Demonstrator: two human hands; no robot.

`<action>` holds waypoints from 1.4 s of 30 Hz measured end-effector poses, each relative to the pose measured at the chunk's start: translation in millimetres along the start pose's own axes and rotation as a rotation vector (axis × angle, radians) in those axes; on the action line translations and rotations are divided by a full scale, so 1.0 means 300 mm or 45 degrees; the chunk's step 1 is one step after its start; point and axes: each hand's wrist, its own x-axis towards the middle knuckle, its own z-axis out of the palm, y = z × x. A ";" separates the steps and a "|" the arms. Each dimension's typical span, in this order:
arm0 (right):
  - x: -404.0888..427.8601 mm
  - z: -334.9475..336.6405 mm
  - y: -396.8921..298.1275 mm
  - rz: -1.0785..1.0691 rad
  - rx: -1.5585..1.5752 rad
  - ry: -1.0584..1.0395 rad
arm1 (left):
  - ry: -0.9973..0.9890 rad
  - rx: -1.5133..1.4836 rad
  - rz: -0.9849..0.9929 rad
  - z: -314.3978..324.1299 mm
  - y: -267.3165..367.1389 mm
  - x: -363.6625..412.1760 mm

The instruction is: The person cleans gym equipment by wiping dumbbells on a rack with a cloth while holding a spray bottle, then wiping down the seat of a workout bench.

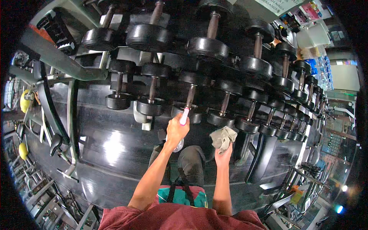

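Note:
My left hand (176, 130) grips a clear spray bottle (178, 145) with a white and pink trigger head (184, 117). The spray head overlaps the near end of a black dumbbell (192, 96) on the lower tier of the rack. Most of the bottle is hidden behind my hand and wrist. In my right hand (223, 153) is a crumpled grey-beige cloth (224, 138), held up in front of the lower row, just below another dumbbell (224, 103). Larger dumbbells (208, 47) lie on the upper tier.
Gym machines (54, 115) stand at the left, one with a padded bench. More dumbbells (270, 118) run along the rack to the right. Packed water bottles (325, 72) are at the upper right, near a sign (279, 5) bearing writing. The dark floor (115, 143) reflects lights.

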 end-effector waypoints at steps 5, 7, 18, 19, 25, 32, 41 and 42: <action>0.224 0.113 -0.072 0.962 1.335 0.257 | 0.036 -0.003 -0.012 -0.001 0.033 0.001; 0.311 0.185 -0.061 0.664 1.165 0.093 | -0.037 -0.171 0.103 0.000 0.037 -0.006; 0.573 0.547 -0.070 -0.659 -0.311 -0.542 | -0.098 -0.266 -0.123 -0.009 -0.028 -0.113; 0.566 0.520 -0.087 -0.535 -0.251 -0.721 | -0.056 -0.268 -0.122 -0.008 -0.044 -0.128; 0.743 0.389 -0.110 0.033 -0.406 -1.582 | -0.065 -0.291 -0.297 0.002 -0.051 -0.152; 0.701 0.591 -0.195 -0.415 -0.034 -1.067 | -0.046 -0.242 -0.207 0.015 -0.047 -0.171; 0.643 0.746 -0.120 -0.247 -0.293 -1.543 | -0.121 -0.266 -0.274 -0.018 -0.051 -0.203; 0.641 0.692 -0.105 -0.271 -0.195 -1.585 | -0.086 -0.273 -0.261 -0.020 -0.064 -0.210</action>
